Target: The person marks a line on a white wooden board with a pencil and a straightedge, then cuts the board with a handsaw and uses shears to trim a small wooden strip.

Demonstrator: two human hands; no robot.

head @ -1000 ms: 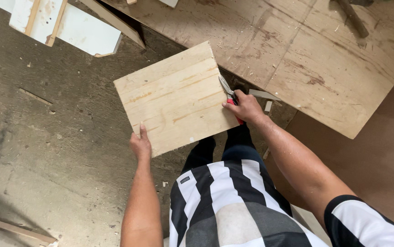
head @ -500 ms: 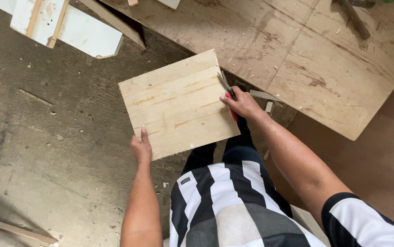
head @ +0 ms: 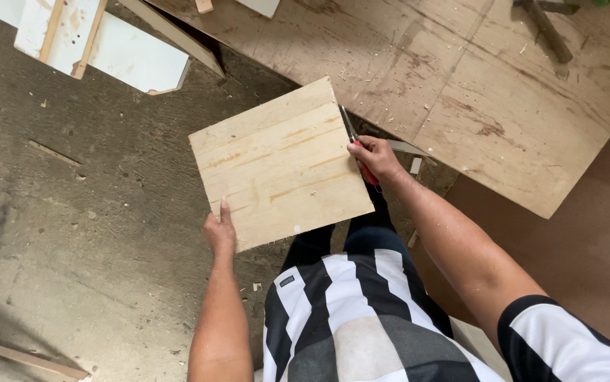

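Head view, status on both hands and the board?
Left hand grips wooden board at lower corner. Right hand holds red-handled tool against board's right edge. Nothing obstructing.

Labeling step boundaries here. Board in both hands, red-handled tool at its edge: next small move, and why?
Probably draw the red-handled tool along the right edge of the wooden board. Its tip lies against that edge near the top corner, the right hand grips the handle, and the left hand steadies the lower left corner.

A wooden board [head: 282, 164] is held above the floor [head: 71, 233], the left hand [head: 220, 232] at its near left corner, the right hand [head: 377, 157] with a cutter [head: 357, 141] at its right edge. A plywood sheet [head: 461, 85] lies beyond, to the right.
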